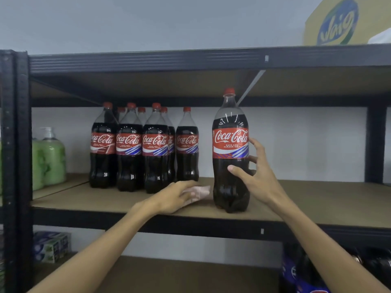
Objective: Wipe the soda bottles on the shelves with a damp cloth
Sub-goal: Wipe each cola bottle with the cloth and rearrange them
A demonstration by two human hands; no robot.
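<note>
Fingers (254,144) of right hand (259,178): spread and nearly straight, not wrapped. Index tip touches the right edge of the red label on the lone Coca-Cola bottle (230,142); thumb tip lies on the dark lower body just under the label. Palm stands off the bottle to its right. Whether the other fingers make contact behind the bottle: cannot tell.

Fingers of left hand (175,197): stretched out flat, palm down, lying on top of a pale pink cloth (202,190). No curl or pinch seen; this area is blurred. The cloth lies flat on the middle shelf board (317,204), just left of the lone bottle's base, its far end sticking out past the fingertips.

Lone bottle: upright, red cap on, near the front edge of the middle shelf board, dark liquid up to the shoulder.

Bottle cluster (143,144): more Coca-Cola bottles, seven red caps visible, upright, further back and to the left on the same board, apart from the lone bottle.

Left of the cluster, beyond a black upright: green pump bottles (50,157).

Top shelf, right: yellow carton (334,24) with a blue and green logo.

Lower shelf: printed boxes (50,246) at left, dark blue-labelled bottles (296,271) at right, blurred.

Both forearms reach in from the bottom edge, bare.
</note>
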